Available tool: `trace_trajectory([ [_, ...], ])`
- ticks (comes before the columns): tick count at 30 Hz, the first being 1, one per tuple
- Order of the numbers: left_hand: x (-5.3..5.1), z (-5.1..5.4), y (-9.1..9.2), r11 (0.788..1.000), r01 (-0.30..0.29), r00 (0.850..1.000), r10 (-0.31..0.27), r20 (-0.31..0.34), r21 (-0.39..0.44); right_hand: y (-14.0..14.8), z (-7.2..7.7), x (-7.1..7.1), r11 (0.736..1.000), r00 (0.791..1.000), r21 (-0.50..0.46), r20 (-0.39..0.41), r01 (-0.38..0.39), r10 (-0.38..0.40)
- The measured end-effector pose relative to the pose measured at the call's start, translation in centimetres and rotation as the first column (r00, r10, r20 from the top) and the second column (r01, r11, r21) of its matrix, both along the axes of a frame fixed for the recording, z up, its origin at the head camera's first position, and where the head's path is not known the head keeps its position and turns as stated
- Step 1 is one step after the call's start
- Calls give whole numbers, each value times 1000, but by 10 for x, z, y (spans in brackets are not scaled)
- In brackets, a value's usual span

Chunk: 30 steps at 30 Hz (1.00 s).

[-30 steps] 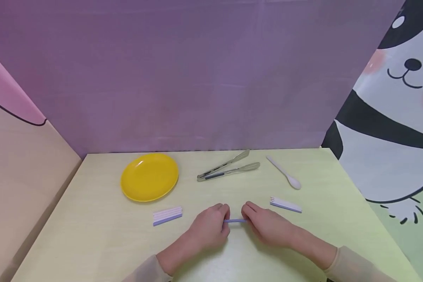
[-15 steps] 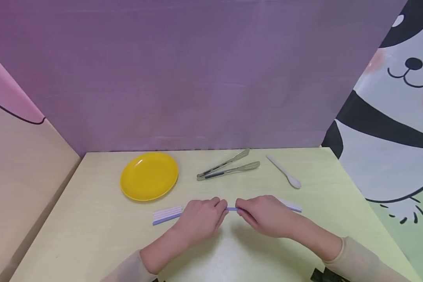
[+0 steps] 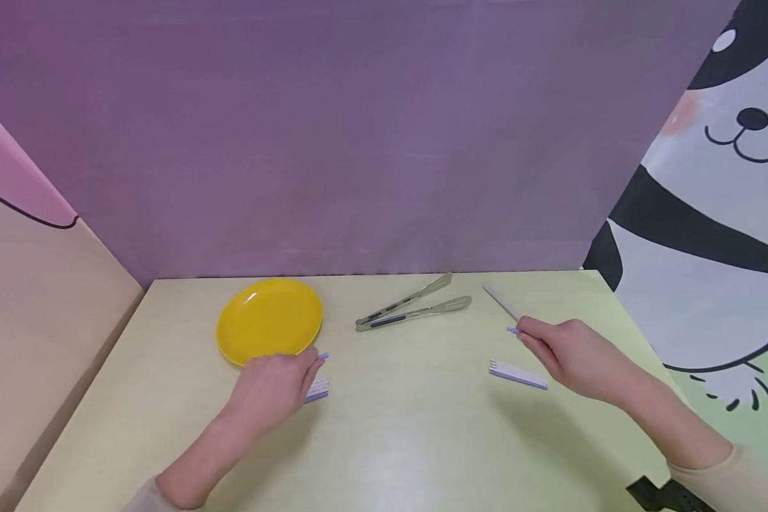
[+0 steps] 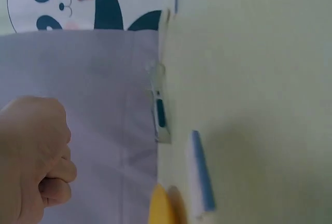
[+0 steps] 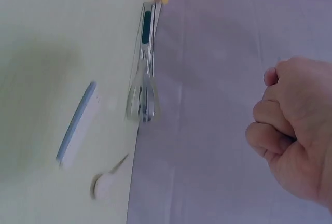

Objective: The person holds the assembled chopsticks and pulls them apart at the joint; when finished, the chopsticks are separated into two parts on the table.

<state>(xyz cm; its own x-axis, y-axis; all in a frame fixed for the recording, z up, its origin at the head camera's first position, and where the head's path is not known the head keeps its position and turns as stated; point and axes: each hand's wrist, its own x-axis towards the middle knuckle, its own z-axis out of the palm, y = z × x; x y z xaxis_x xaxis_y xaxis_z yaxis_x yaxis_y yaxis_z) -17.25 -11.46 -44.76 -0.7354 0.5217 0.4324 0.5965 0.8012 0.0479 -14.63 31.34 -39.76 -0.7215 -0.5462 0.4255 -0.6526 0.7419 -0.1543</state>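
My left hand (image 3: 270, 392) pinches a short piece of thin blue stick (image 3: 323, 355); its tip pokes out past the fingers. My right hand (image 3: 579, 355) grips another piece of blue stick (image 3: 513, 331), mostly hidden in the fist. Both hands are raised above the table, wide apart. Under the left hand lies a row of pale pink sticks with a blue one (image 3: 317, 390), partly covered by that hand. A similar row of sticks (image 3: 518, 374) lies below and left of the right hand. In both wrist views the fingers are curled.
A yellow plate (image 3: 270, 320) sits behind the left hand. Metal tongs (image 3: 416, 306) lie spread at the back middle of the table (image 3: 409, 441). A white spoon (image 3: 500, 300) is partly hidden behind the right hand. A purple cloth wall (image 3: 371, 142) borders the table's back.
Both hands held one blue stick between them at the middle. They have moved far apart, left and right, and rose; each now holds a separate blue piece.
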Motion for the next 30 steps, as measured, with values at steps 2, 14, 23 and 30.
trace_trajectory([
  [2,1,-5,-16,1000,2,1000,-2,25,27,12,1,2,1000,1000,-3,23,8,-8],
  [14,15,-24,-35,998,22,973,-35,229,57,24,-22,9,991,950,42,283,127,-133],
  [23,19,-46,-36,991,94,965,-113,236,93,28,-66,-1,980,966,88,178,176,-189],
  [30,19,-56,-36,986,102,965,-130,228,129,25,-92,1,983,979,91,114,158,-168],
])
